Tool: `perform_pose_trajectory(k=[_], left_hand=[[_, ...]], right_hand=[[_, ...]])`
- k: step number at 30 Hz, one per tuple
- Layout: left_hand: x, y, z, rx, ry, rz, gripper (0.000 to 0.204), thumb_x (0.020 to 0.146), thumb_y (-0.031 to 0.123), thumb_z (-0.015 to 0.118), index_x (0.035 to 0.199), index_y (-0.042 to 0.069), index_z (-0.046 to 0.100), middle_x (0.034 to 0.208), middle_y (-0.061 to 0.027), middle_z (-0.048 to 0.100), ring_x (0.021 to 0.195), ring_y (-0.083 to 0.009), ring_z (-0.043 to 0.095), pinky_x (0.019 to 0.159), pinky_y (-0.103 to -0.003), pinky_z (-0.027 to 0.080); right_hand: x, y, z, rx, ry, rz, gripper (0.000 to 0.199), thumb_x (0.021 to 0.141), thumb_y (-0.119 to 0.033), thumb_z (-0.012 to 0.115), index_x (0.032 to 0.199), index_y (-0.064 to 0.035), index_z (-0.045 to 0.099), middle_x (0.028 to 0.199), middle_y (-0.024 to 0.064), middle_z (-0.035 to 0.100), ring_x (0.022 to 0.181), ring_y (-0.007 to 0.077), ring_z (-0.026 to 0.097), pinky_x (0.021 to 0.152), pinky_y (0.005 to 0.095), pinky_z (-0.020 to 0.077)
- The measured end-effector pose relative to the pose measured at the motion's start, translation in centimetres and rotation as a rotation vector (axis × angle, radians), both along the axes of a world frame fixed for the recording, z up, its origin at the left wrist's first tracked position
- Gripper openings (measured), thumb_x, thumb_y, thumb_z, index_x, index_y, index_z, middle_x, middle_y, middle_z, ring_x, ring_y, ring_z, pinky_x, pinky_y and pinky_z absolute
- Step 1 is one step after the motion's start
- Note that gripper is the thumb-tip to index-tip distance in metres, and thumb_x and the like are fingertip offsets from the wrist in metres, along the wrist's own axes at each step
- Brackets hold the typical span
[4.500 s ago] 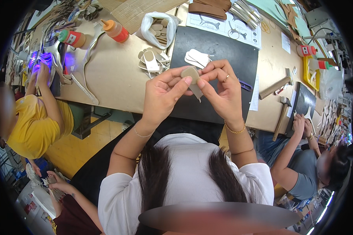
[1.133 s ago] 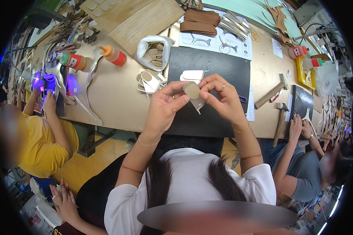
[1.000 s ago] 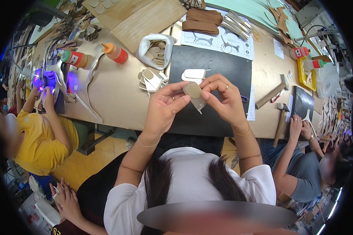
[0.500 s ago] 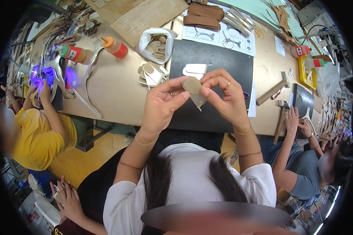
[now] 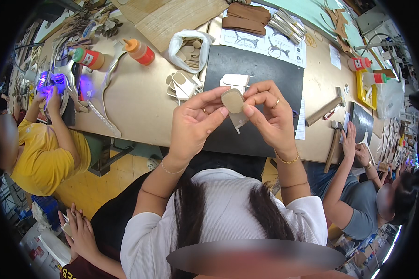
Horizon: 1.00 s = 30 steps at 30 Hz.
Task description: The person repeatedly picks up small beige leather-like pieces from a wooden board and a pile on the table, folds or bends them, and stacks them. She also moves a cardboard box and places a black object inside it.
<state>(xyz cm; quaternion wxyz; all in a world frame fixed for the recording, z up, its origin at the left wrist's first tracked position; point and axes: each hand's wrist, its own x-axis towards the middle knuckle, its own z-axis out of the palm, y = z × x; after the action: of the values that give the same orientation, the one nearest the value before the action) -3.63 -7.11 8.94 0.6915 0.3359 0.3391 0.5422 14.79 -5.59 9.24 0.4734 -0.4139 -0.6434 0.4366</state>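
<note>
Over the black mat [image 5: 256, 60], my left hand [image 5: 195, 121] and my right hand [image 5: 271, 114] hold a small tab piece between thumbs and fingertips. A tan rounded oval patch [image 5: 232, 101] faces me at its upper end, and a narrow grey tail points down below it. My left hand grips the patch's left edge; my right thumb and forefinger pinch its right edge. Just beyond my fingers lie white rounded tabs [image 5: 235, 80] on the mat. To their left rests a pile of white tabs with tan patches [image 5: 185, 88].
A white bag [image 5: 175, 56] of tan oval pieces stands beyond the pile. Glue bottles [image 5: 138, 51] are farther left. Brown strips [image 5: 246, 19] and a bundle of pale strips [image 5: 286, 26] lie on a printed sheet. Co-workers sit on both sides; a hammer [image 5: 333, 146] lies at right.
The tan patch has tilted so that more of its face shows. Both hands keep their pinch on the piece in nearly the same place. The view has shifted slightly.
</note>
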Motion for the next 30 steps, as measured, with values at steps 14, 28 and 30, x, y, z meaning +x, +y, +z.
perform_pose_trajectory(k=[14, 28, 30], left_hand=[[-0.1, -0.3, 0.1, 0.017, -0.024, -0.048, 0.038, 0.089, -0.007, 0.059, 0.127, -0.008, 0.053, 0.119, -0.0165, 0.062, 0.109, -0.0186, 0.06, 0.096, -0.031, 0.048], [0.4, -0.2, 0.0, -0.038, 0.024, 0.068, 0.027, 0.088, -0.001, 0.066, 0.114, -0.008, 0.062, 0.101, -0.0117, 0.069, 0.087, -0.0094, 0.063, 0.075, -0.02, 0.05], [0.5, -0.3, -0.1, -0.026, 0.029, 0.093, 0.027, 0.088, -0.001, 0.066, 0.113, -0.008, 0.063, 0.1, -0.0114, 0.069, 0.086, -0.0083, 0.063, 0.073, -0.019, 0.05]], right_hand=[[-0.3, -0.5, 0.4, 0.025, -0.054, -0.039, 0.006, 0.084, -0.004, 0.069, 0.085, -0.0002, 0.065, 0.099, 0.007, 0.057, 0.091, 0.0147, 0.057, 0.082, 0.0268, 0.0453], [-0.9, -1.0, 0.8, 0.066, -0.112, -0.107, 0.01, 0.076, -0.004, 0.074, 0.08, -0.002, 0.065, 0.092, 0.0087, 0.062, 0.083, 0.0191, 0.062, 0.075, 0.0287, 0.0489], [-0.9, -1.1, 0.9, 0.072, -0.112, -0.113, 0.01, 0.075, -0.004, 0.074, 0.08, -0.002, 0.065, 0.092, 0.0089, 0.062, 0.084, 0.0191, 0.062, 0.075, 0.0286, 0.049]])
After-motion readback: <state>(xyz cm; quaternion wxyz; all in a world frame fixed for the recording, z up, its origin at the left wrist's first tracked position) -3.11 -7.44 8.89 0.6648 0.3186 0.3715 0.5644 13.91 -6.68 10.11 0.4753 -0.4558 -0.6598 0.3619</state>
